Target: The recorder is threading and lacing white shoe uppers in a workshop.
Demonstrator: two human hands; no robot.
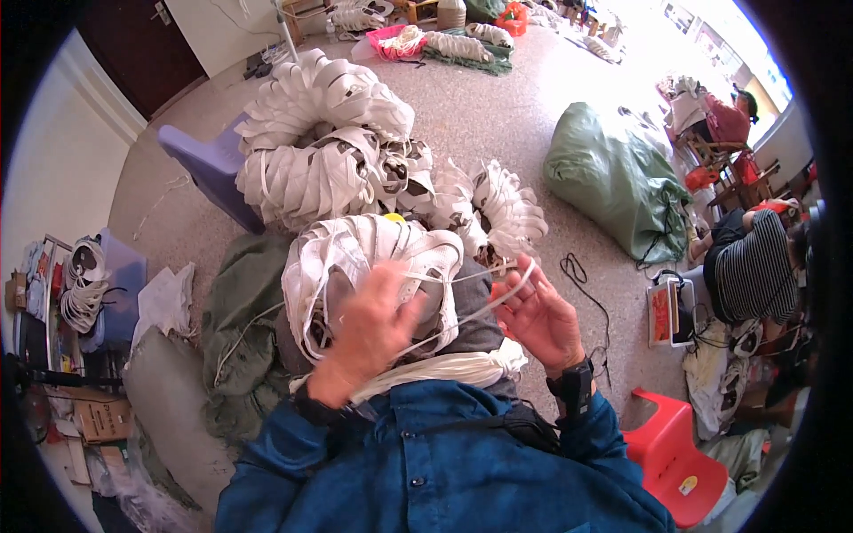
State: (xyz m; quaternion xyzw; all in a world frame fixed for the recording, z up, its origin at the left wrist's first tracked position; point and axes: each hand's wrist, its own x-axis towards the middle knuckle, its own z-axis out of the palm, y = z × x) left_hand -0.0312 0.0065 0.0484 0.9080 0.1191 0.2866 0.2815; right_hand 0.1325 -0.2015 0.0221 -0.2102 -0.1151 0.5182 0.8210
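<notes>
A bundle of white shoe uppers rests on my lap. My left hand is over its middle, smeared by motion, so its fingers are hard to read. To the right of the bundle, my right hand is raised palm up, with a white shoelace looped over its curled fingers. Both strands of the lace run back left to the uppers. A hank of cream-white laces lies across my lap, just below the bundle.
Ahead, stacked white uppers fill a purple chair. A green sack stands right of them. Near my right side is a red stool; a black cord lies on the floor. Another person in a striped shirt sits at the far right.
</notes>
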